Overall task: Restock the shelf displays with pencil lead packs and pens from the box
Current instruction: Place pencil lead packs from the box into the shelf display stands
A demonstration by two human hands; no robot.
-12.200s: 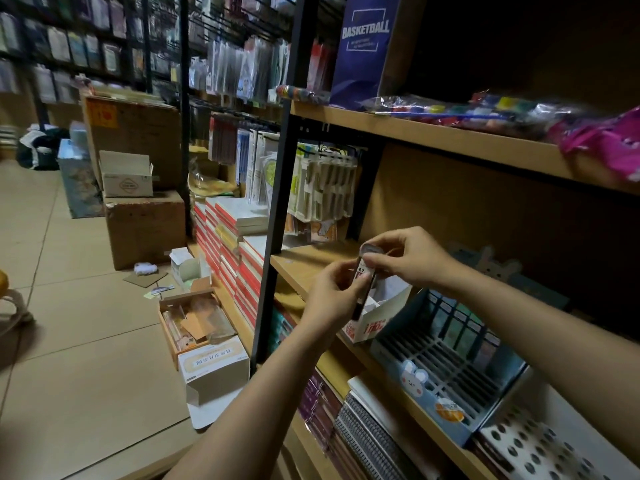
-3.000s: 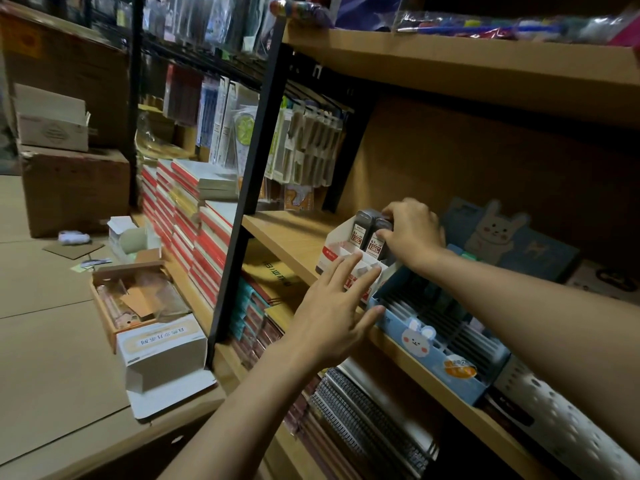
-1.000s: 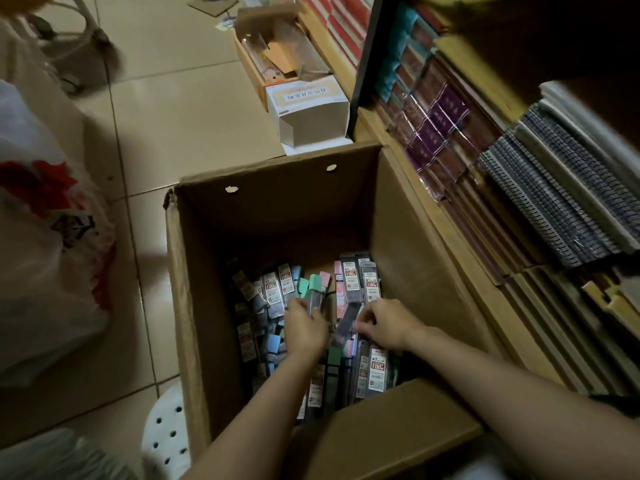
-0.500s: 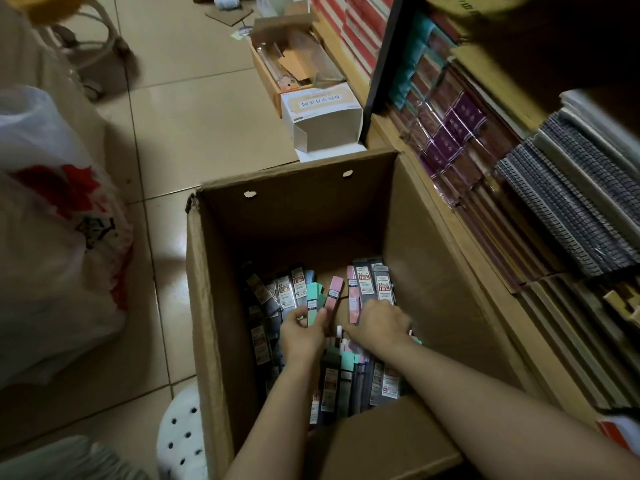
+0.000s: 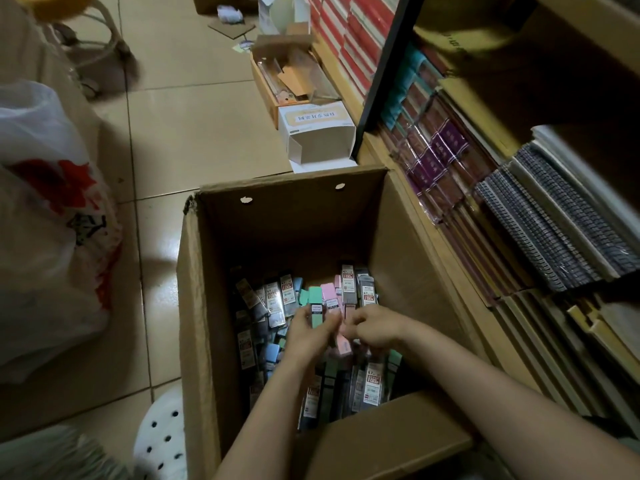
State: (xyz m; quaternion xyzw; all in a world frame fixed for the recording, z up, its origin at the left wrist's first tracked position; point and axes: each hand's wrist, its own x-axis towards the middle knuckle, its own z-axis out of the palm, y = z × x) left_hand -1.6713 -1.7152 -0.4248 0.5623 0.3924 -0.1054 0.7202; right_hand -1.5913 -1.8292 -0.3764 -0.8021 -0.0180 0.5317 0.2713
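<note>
Dim indoor light; floor tiles (image 5: pixel 194 126) brightest, cardboard box (image 5: pixel 194 306) interior shadowed, shelf (image 5: pixel 519 98) right of box dark. Wide-angle bending at edges, slight softness.

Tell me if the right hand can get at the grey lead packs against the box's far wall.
Probably yes: the grey packs lie uncovered on top of the pile, just beyond the right hand, and the box is open above.

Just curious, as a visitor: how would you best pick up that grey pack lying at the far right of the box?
Pinch the grey pack across its long narrow sides, from above. It lies flat on the pile, with the box wall close on its right.
</note>
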